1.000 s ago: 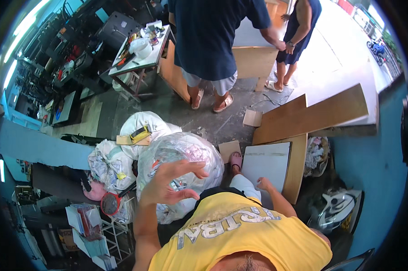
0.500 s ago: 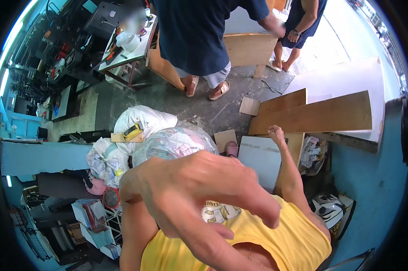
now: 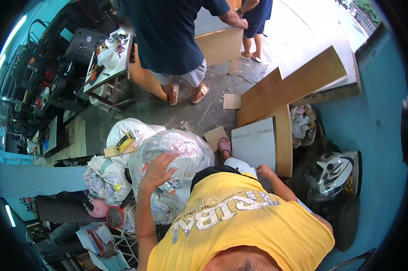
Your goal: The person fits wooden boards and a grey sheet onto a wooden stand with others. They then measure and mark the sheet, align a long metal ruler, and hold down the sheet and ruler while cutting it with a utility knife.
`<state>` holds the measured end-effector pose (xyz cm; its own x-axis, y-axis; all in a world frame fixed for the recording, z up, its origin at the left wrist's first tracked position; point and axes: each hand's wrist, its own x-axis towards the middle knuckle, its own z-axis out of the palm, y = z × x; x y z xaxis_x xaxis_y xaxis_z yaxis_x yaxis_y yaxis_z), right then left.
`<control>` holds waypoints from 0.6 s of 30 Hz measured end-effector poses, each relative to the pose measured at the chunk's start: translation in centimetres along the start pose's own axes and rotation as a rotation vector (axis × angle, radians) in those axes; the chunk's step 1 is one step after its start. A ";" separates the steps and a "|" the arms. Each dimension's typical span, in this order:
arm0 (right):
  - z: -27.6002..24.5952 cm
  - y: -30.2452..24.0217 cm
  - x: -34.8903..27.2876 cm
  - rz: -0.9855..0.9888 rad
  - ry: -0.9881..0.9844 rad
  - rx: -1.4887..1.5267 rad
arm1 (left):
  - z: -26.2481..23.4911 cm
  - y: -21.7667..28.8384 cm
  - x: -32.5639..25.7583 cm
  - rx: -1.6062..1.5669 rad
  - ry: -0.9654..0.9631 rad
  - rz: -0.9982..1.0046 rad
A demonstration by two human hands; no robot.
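My left hand is raised over a large clear plastic bag stuffed with pale, pinkish scraps. Its fingers are spread and nothing is in them. My right hand is beside the lower part of a white panel. The fingers there are curled; whether they hold something small cannot be made out. A brown wooden board stands along the panel's right side. Below the panel shows my foot in a pink sandal.
White sacks lie left of the bag, a yellow-handled tool on one. Long brown boards lean at right, above a motorcycle helmet. Ahead, a person in a dark shirt stands near a cluttered white table; another person is beyond.
My left hand has dropped away from close before the camera to over the plastic bag. My right hand has come down and back toward my body. The view has shifted.
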<state>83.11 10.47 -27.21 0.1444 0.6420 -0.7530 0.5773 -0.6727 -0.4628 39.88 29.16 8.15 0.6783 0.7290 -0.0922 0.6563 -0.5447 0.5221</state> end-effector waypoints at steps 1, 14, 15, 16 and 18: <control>0.8 0.7 -0.8 0.076 -0.025 -0.003 | 2.2 -1.7 -1.8 -0.041 -0.019 -0.056; -2.4 -3.7 -2.3 0.027 0.075 -0.119 | 30.1 -10.8 -18.0 -0.570 -0.175 -0.657; -2.9 -4.4 -1.4 0.015 0.046 -0.144 | 31.4 -11.1 -18.8 -0.608 -0.162 -0.683; -3.5 -5.0 -0.2 0.029 0.036 -0.185 | 32.2 -11.7 -18.9 -0.630 -0.163 -0.720; -4.6 -6.6 3.1 -0.023 -0.024 -0.225 | 32.8 -12.7 -17.3 -0.650 -0.163 -0.801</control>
<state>83.46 18.56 -24.33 0.1113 0.6453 -0.7558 0.7456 -0.5570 -0.3658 30.64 9.91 -24.73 0.1911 0.6874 -0.7007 0.6618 0.4369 0.6092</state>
